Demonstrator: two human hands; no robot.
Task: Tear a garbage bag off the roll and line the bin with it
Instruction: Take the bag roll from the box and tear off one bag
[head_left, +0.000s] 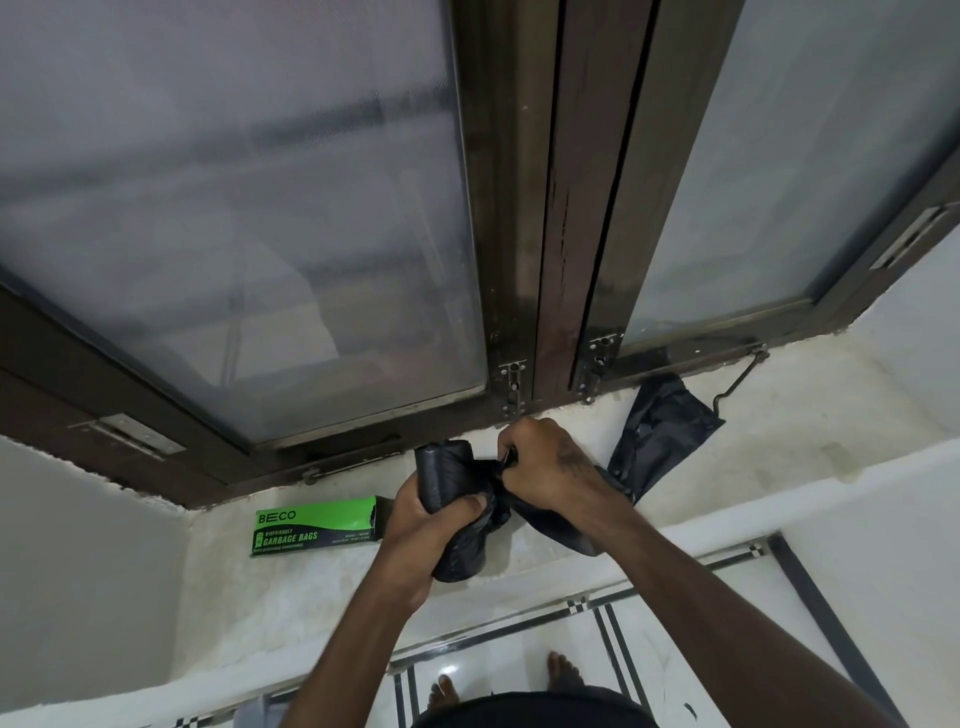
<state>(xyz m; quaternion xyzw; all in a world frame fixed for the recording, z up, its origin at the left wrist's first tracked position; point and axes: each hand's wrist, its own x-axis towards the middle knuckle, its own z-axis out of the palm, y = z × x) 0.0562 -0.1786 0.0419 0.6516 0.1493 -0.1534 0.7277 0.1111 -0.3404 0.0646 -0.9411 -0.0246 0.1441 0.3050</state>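
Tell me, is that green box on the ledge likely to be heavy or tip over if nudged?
The green box looks like thin cardboard lying flat on its long side on the ledge, so it would probably slide, not tip. Its torn end and the roll held in the hands suggest it is empty or nearly so, hence probably light.

dim, soft window light; fisheye edges

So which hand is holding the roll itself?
The left hand grips the black garbage bag roll; the right hand instead pinches the unrolled bag trailing toward the window.
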